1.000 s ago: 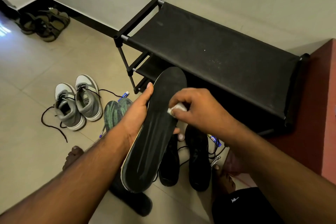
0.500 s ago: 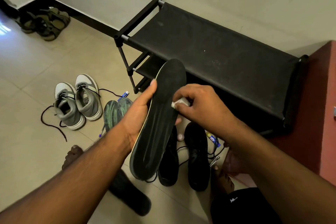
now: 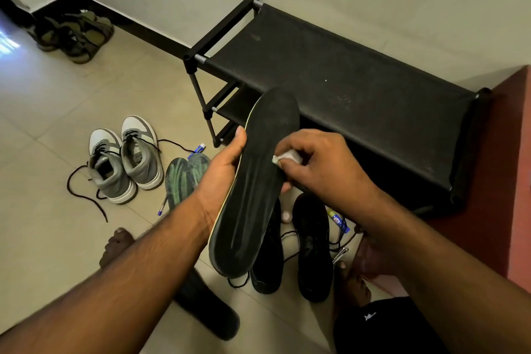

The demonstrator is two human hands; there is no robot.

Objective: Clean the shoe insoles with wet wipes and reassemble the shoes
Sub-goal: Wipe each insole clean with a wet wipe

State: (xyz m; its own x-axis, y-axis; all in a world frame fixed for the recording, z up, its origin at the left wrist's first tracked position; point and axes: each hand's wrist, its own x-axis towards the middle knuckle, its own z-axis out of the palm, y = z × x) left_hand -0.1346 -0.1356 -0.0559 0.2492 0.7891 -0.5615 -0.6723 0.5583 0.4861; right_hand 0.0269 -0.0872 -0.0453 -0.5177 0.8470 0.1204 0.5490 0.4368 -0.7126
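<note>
1. I could read no writing: the small blue tubes [image 3: 338, 220] on the floor carried labels too small to make out, and the white mark on the black shorts [image 3: 369, 316] was only a blur.
2. My left hand [image 3: 222, 172] gripped the black insole [image 3: 254, 181] along its left edge, thumb up on the rim, holding it lengthwise with the toe end pointing at the rack [image 3: 344, 86].
3. My right hand [image 3: 313, 164] pinched a balled white wipe [image 3: 287, 157] and pressed it against the insole's right side, about midway along.
4. Faint streaks showed on the insole's lower half.
5. Under the insole, two black shoes [image 3: 313, 247] lay on the floor with laces loose; a second black insole [image 3: 209, 307] lay near my left foot.
6. Further left stood a pair of grey sneakers [image 3: 123, 161], with two green insoles [image 3: 184, 175] just beside them.
7. The floor [image 3: 43, 152] was pale tile, the wall plain with a dark skirting; sandals [image 3: 74, 34] sat in the far corner, and a red ledge [image 3: 514, 181] ran along the right.
</note>
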